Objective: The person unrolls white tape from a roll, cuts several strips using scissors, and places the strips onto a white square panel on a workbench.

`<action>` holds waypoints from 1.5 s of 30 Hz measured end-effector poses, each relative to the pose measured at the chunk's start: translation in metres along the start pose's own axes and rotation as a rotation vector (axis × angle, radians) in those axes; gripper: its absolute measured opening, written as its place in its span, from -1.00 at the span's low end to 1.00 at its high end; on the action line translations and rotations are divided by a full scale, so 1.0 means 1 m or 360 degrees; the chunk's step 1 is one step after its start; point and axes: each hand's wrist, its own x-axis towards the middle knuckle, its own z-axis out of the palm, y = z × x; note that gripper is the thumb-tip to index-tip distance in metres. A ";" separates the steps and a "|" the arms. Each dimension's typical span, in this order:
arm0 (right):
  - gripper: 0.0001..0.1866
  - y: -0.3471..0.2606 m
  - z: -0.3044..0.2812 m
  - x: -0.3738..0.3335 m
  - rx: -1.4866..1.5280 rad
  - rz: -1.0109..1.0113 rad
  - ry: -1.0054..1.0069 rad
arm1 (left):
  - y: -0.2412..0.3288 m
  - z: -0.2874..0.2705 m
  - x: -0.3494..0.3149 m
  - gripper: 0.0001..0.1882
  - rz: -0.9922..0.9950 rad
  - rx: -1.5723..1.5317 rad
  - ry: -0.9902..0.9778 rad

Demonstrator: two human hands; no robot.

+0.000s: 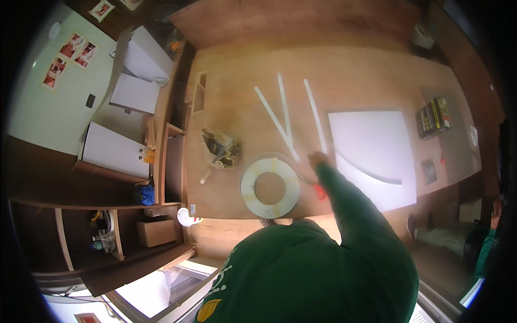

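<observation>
My right hand (318,159), at the end of a green sleeve, is over the wooden table (242,102) by the near end of a straight white strip (315,116). Its fingers are too small and dim to show whether they grip the strip. Two more white strips, one of them a slanted strip (272,116), lie to its left and meet at their near ends. Close to the sleeve lies a tool with a red handle (320,192). Left of that sits a flat white coil (249,188) crossed by yellowish tape. My left hand does not show.
Right of my arm lies a white panel (371,140) with a curved strip (371,176) across it. A black and yellow box (432,117) stands farther right. A camouflage-patterned item (221,148) is at the left. Shelving (64,237) borders the left; another person (487,247) is at lower right.
</observation>
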 end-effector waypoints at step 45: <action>-0.82 -0.129 -0.015 -0.009 -0.0204 -0.0325 0.0073 | 0.092 -0.032 -0.064 -0.61 0.0185 -0.0008 0.0161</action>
